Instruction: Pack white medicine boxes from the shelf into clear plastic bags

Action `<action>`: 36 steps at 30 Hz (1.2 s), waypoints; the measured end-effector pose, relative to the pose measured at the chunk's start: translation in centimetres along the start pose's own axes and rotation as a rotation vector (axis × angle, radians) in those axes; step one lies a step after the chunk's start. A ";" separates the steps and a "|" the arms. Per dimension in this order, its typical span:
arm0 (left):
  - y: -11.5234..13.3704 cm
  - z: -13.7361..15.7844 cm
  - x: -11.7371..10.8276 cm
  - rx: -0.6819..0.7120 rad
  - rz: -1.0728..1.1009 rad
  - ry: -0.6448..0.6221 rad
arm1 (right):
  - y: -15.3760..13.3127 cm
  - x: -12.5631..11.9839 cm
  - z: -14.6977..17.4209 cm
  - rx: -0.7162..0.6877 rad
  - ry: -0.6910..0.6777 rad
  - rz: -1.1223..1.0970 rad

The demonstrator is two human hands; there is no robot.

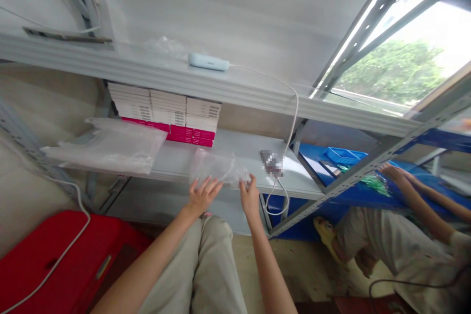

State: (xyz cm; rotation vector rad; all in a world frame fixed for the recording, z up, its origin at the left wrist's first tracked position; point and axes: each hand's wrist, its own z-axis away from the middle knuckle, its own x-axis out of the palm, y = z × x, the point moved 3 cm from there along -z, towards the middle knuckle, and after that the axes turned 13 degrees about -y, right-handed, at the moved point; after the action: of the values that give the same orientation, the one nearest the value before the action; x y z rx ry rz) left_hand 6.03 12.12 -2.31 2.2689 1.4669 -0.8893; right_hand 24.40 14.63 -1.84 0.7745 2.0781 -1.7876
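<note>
A clear plastic bag (215, 166) lies at the front edge of the grey middle shelf, straight ahead. My left hand (201, 198) rests at its near edge, palm down, with the fingers stretched out and slightly apart. At the bag's right end, my right hand (250, 198) pinches the crumpled plastic between thumb and fingers. The bag looks flat, and I cannot make out anything inside it. To the left, a stack of clear plastic bags (114, 144) overhangs the shelf edge. Behind, white and pink boxes (169, 115) stand in stacked columns.
A light-blue device (208, 62) with a white cable sits on the upper shelf. On the middle shelf's right lies a pixelated item (272, 163). A red plastic stool (62, 255) stands at lower left. A co-worker's hands (393, 172) are at a blue surface beyond the rack post.
</note>
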 end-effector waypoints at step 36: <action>8.9 -2.1 -5.1 -0.042 0.199 -0.425 | -7.2 -2.4 0.2 0.284 -0.181 0.750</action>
State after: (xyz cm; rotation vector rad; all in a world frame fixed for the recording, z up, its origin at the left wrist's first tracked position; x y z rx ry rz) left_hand 13.24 5.76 1.79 1.9901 1.0458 -1.1729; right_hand 22.24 13.34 5.28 1.2104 1.1837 -1.6269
